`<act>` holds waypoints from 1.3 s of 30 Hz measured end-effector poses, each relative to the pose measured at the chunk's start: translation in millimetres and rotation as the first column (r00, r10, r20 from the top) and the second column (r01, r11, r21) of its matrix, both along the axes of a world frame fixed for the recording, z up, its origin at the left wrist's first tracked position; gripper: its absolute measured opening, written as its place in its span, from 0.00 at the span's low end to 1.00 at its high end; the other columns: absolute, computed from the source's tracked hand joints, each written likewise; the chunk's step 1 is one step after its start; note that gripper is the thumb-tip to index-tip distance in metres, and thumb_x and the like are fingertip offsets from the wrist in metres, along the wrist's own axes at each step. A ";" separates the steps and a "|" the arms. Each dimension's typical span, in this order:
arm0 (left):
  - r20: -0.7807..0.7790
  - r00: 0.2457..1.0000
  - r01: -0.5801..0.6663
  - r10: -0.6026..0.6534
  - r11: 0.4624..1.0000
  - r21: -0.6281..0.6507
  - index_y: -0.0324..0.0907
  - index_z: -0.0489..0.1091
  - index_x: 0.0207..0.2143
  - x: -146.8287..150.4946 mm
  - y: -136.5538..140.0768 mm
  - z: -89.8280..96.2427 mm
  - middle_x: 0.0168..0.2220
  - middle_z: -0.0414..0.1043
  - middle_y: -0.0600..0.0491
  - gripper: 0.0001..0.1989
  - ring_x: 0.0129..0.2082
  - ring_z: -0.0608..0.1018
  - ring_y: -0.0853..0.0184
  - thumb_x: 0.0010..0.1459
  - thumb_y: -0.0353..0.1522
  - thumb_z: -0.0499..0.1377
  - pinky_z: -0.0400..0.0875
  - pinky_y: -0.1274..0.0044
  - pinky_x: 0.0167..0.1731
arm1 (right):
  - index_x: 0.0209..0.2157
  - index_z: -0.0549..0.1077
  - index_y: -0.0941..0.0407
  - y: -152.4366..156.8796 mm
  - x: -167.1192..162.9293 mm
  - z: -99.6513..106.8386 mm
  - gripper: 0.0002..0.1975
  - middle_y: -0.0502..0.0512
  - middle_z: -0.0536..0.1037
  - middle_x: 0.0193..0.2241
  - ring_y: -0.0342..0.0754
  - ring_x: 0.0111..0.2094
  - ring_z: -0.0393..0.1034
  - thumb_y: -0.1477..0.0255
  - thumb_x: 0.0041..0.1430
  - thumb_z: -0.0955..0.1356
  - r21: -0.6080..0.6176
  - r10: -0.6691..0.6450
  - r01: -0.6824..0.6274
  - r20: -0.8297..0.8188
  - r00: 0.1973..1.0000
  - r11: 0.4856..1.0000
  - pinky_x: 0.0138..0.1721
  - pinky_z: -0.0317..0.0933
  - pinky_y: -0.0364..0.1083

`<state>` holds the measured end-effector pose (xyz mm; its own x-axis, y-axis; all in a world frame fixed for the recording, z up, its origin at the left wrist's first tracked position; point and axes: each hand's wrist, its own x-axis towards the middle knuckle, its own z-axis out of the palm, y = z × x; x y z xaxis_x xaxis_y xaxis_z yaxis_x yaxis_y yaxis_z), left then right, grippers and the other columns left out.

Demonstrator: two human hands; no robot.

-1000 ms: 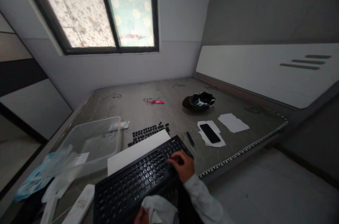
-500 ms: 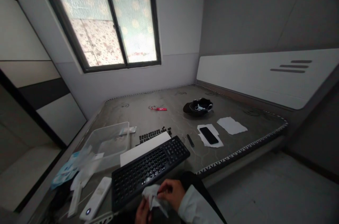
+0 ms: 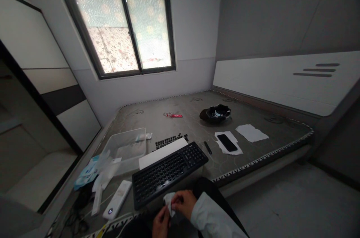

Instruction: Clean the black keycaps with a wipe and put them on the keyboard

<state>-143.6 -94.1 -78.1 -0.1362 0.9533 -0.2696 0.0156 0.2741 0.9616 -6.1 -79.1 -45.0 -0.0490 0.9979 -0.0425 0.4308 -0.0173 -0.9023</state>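
Observation:
Close to my body, my right hand (image 3: 184, 204) pinches a crumpled white tissue (image 3: 169, 198). My left hand (image 3: 161, 222) grips the same tissue from below, its fingertips close to those of the right. Just beyond both hands lies a black keyboard (image 3: 157, 178), tilted across the near edge of the bed, with bare key positions showing on its left and middle part. A white flat panel (image 3: 153, 156) sticks out from under its far side. Behind that, loose black keycaps (image 3: 168, 141) are laid out in rows on the mattress.
A clear plastic box (image 3: 128, 149) stands at left, near a light blue packet (image 3: 86, 173) and a white power strip (image 3: 117, 199). Toward the right are a black pen-like tool (image 3: 207, 147), a phone (image 3: 227, 143) on paper, another paper sheet (image 3: 251, 133), a dark cap (image 3: 215, 114) and a red packet (image 3: 174, 116).
The tissue is bunched smaller between my fingers, and my hands are closer together. The whole view has shifted, so things sit farther right in the picture.

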 end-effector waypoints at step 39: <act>0.089 0.996 -0.019 0.024 0.998 -0.066 0.37 0.70 0.17 -9.5 -4.4 -2.4 0.10 0.49 0.61 0.36 0.12 0.54 0.74 0.27 0.63 0.53 0.45 0.80 0.15 | 0.31 0.78 0.55 -2.6 -10.3 -7.5 0.18 0.53 0.79 0.29 0.48 0.33 0.72 0.64 0.57 0.59 0.037 0.017 -0.018 0.033 0.999 0.999 0.34 0.59 0.42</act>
<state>-153.1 -98.5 -80.5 -0.1290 0.9304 -0.3432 -0.0762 0.3358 0.9388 -16.4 -81.7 -52.6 -0.0658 0.9978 -0.0074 0.4604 0.0238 -0.8874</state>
